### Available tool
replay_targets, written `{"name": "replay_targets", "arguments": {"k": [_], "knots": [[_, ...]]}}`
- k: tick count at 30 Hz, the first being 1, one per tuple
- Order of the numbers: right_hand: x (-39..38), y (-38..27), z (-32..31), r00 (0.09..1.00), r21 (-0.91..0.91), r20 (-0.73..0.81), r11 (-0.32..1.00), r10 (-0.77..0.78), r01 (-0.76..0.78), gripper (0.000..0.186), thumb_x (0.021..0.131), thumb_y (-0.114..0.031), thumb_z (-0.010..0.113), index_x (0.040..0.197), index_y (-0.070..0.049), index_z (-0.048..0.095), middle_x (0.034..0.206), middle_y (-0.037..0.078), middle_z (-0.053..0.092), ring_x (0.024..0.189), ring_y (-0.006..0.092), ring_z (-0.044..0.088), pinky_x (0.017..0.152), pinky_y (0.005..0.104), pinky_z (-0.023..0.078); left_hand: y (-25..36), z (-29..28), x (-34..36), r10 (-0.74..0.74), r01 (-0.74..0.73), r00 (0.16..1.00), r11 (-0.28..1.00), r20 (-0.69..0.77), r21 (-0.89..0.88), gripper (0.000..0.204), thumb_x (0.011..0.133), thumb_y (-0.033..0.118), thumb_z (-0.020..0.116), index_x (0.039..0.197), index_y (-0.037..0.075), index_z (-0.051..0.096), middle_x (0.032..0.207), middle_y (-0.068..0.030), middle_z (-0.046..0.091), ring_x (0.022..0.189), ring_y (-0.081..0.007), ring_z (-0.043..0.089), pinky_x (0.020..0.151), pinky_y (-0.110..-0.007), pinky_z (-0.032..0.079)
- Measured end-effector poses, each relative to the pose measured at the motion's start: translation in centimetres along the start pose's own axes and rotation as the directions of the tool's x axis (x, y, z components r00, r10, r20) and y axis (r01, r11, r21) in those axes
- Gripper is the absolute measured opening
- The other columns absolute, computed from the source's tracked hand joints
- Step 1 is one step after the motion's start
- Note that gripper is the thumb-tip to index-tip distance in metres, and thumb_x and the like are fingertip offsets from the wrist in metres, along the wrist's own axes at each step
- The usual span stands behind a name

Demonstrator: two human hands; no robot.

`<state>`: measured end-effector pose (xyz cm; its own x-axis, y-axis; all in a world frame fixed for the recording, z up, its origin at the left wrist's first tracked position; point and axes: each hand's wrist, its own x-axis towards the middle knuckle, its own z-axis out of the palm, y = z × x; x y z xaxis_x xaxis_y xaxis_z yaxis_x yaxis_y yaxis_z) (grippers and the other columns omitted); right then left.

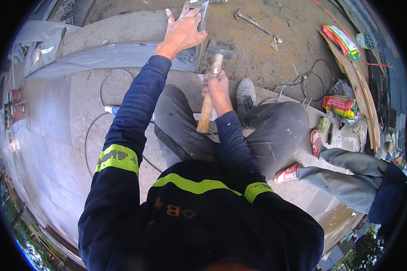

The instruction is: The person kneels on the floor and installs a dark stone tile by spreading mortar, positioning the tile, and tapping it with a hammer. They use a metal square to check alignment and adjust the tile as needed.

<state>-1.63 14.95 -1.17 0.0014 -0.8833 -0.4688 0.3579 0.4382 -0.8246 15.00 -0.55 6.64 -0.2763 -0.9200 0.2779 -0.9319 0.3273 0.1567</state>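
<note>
Dark jacket [194, 228] below, mallet [217, 64] upright-slanting ahead of the lap, beside the slab [115, 55].
Right hand [217, 86] is closed around the mallet's handle, partway along; its long axis runs from the butt near the lap, at lower left, up and slightly right to the dark head, which points away from the body. Left hand [183, 35] is spread wide at the slab's near-right end, beside a thin grey panel [202, 27]; whether it grips that edge or only presses, I cannot tell.
</note>
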Motion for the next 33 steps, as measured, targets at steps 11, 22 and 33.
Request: {"name": "replay_targets", "arguments": {"k": [11,22,33], "knots": [[-1.9,0.3,1.5,0.997,-0.345,-0.068,0.937,0.034,-0.056,0.027,0.1,-0.01,0.065,0.115,-0.001,0.044,0.072,0.007,0.056,0.05,0.0164,0.058,0.041,0.0356,0.05,0.7,-1.5,0.3,0.004,0.004,0.995,0.997,0.103,-0.08,0.086,0.094,0.039,0.067,0.169,0.009,0.038,0.17,-0.0155,0.045,0.164,-0.0439,0.028,0.124,-0.083,0.013],[-1.7,-1.7,1.8,0.979,0.064,-0.19,0.994,-0.079,0.093,0.023,0.1,-0.005,0.061,0.111,-0.009,0.041,0.077,0.006,0.053,0.049,0.0141,0.053,0.039,0.0342,0.048,-0.8,1.8,0.4,0.018,-0.016,0.998,0.999,0.066,-0.035,0.072,0.092,0.039,0.066,0.152,-0.002,0.06,0.174,-0.0096,0.042,0.165,-0.0374,0.029,0.127,-0.082,0.008],[1.2,0.5,0.0,0.939,0.139,-0.331,0.98,-0.093,0.146,0.029,0.099,-0.008,0.063,0.114,-0.006,0.039,0.078,0.006,0.053,0.049,0.0141,0.054,0.038,0.0335,0.048,0.6,-1.3,0.0,-0.002,0.014,0.993,0.995,0.114,-0.102,0.084,0.095,0.04,0.067,0.168,0.009,0.039,0.171,-0.0147,0.043,0.164,-0.0436,0.027,0.124,-0.082,0.016]]}}
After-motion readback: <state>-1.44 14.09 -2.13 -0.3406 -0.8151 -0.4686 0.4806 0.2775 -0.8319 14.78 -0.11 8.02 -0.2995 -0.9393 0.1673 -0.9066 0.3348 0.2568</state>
